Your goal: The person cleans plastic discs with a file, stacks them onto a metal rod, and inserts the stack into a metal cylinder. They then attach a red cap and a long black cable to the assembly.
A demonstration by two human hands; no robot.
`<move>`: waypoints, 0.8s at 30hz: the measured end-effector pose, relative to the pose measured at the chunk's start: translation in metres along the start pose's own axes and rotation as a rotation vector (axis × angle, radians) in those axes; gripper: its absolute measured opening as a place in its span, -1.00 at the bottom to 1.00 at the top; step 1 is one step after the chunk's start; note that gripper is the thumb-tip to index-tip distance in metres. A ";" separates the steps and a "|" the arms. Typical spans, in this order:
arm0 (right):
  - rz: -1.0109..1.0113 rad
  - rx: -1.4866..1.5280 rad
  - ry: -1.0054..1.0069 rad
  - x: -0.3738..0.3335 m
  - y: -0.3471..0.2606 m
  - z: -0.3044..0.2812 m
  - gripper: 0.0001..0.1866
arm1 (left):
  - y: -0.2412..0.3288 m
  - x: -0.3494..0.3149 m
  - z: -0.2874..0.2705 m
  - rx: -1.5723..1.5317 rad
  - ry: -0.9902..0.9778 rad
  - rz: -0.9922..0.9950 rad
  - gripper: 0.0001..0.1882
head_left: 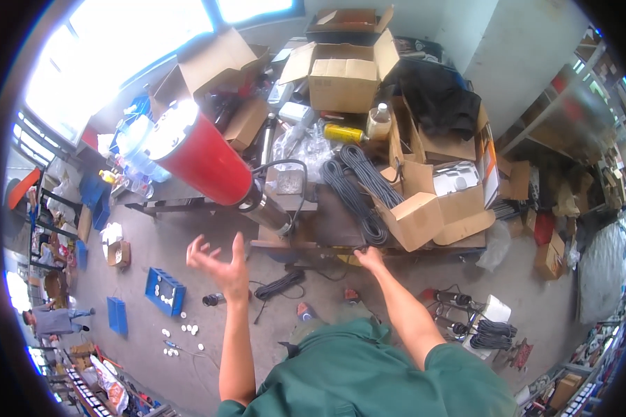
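My left hand [219, 267] is raised in front of the bench, fingers apart and curved, holding nothing. Just above it, a large red cylinder [205, 156] with a bare metal lower end [268, 212] leans over the bench. A black cable [303, 174] loops from that metal end. At the bench's front edge [306, 244], my right hand [370, 258] has its fingers closed on something small and dark that I cannot make out. Close beyond that hand lie coiled grey cables [358, 201] and an open cardboard box [414, 219].
Open cartons [341, 83], a yellow can [344, 133] and a clear bottle [378, 121] crowd the bench. On the floor are a blue crate [165, 292], white round pieces [191, 329], a black cable coil [279, 285] and metal cylinders [452, 299]. Another person [57, 320] is far left.
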State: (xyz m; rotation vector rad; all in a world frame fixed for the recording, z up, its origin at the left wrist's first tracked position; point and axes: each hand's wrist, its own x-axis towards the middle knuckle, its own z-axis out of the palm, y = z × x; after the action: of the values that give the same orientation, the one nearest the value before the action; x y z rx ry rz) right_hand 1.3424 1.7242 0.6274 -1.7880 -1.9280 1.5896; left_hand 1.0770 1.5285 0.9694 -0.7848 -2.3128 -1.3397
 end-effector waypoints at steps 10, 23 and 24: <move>0.164 0.426 -0.380 -0.118 0.019 -0.039 -0.47 | -0.035 -0.046 -0.034 -0.130 -0.195 -0.279 -0.44; 0.377 -0.534 0.420 -0.388 0.128 -0.082 -0.26 | -0.011 0.062 -0.014 -0.850 -0.350 -0.142 -0.36; 0.367 -0.533 0.462 -0.427 0.154 -0.091 -0.26 | -0.006 0.080 -0.006 -0.901 -0.363 -0.071 -0.26</move>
State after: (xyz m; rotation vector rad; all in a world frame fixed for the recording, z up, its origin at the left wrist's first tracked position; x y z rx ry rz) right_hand 1.6451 1.4200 0.8013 -2.5453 -1.9771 0.6233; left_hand 1.0109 1.5438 1.0122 -1.2833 -1.9024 -2.4907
